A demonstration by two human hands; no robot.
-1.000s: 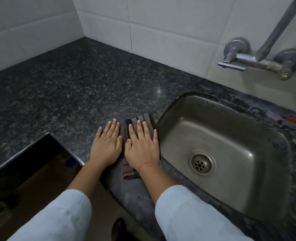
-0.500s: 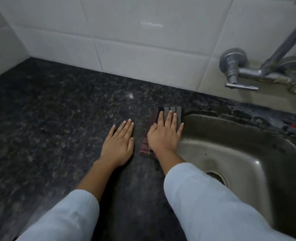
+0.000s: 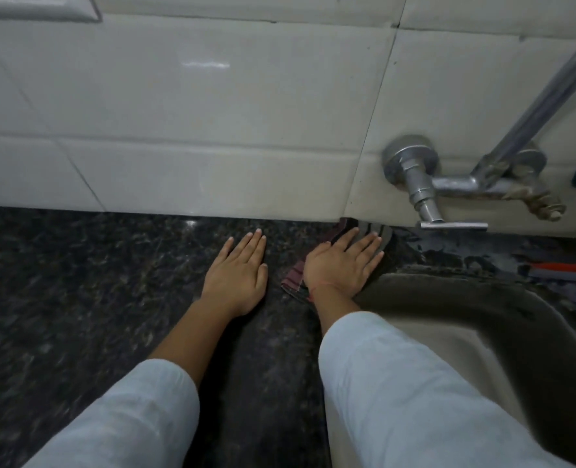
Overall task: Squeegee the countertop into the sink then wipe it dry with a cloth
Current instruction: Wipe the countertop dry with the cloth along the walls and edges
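My right hand (image 3: 342, 263) lies flat, fingers spread, pressing a dark striped cloth (image 3: 293, 276) onto the black speckled countertop (image 3: 77, 298). The cloth's far end touches the base of the white tiled wall, just left of the steel sink (image 3: 502, 319). My left hand (image 3: 237, 273) rests palm down on the bare counter beside it, apart from the cloth and holding nothing. An orange and grey squeegee (image 3: 563, 270) lies on the counter behind the sink at the right edge.
A wall-mounted metal tap (image 3: 425, 187) with a long spout pipe (image 3: 543, 96) sticks out above the sink's back left corner. White tiles (image 3: 212, 113) close off the back. Open counter stretches to the left.
My right hand has pushed the cloth away from me along the sink's left side up to the wall. My left hand has slid forward alongside it.
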